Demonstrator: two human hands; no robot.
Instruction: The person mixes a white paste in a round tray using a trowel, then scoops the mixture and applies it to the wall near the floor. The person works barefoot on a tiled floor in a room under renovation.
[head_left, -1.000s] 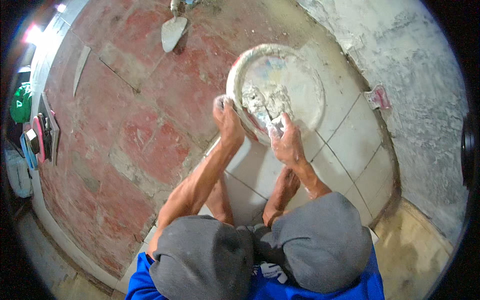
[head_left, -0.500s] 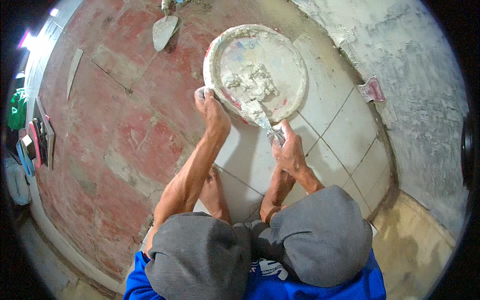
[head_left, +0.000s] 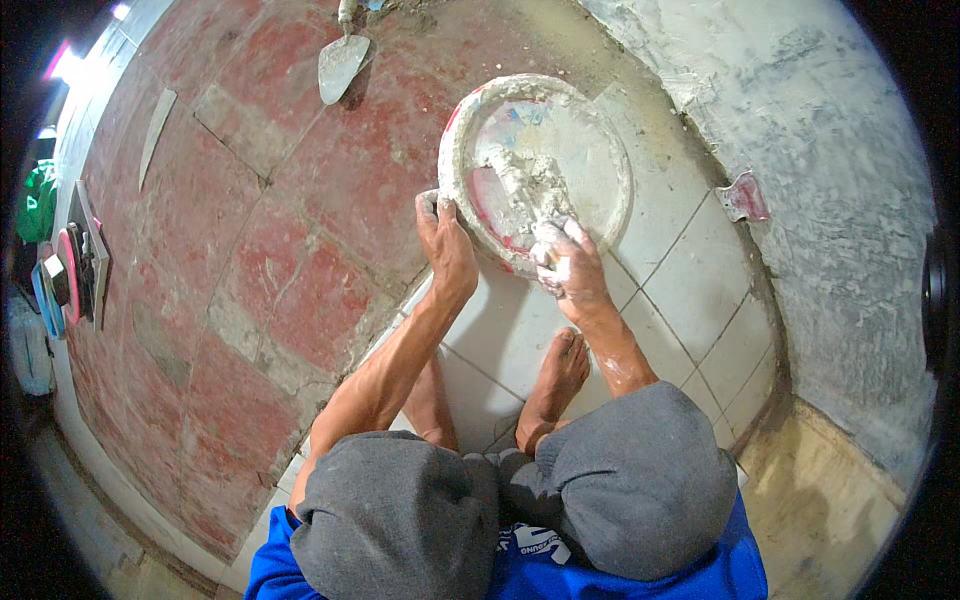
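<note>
A round, shallow basin [head_left: 452, 150] crusted with pale plaster sits in front of me, partly over white floor tiles. My left hand [head_left: 446, 240] is closed on its near-left rim. Inside, a lumpy heap of wet plaster [head_left: 535, 182] lies around the middle. My right hand [head_left: 572, 265], smeared with white, reaches over the near rim to the lower end of the heap. Its fingers are closed on a putty knife, whose blade is mostly hidden by the hand and the plaster. A red patch of the basin's bottom shows left of the heap.
A pointed trowel [head_left: 343, 68] lies on the worn red floor [head_left: 270, 270] beyond my left hand. To the right rises a grey plastered wall [head_left: 820, 160], with a pinkish scrap [head_left: 743, 197] at its foot. Several flat tools [head_left: 75, 270] lean together at far left.
My right hand has pushed forward over the rim, carrying the putty knife into the plaster heap. The basin has shifted slightly right. My left hand keeps its hold on the rim.
</note>
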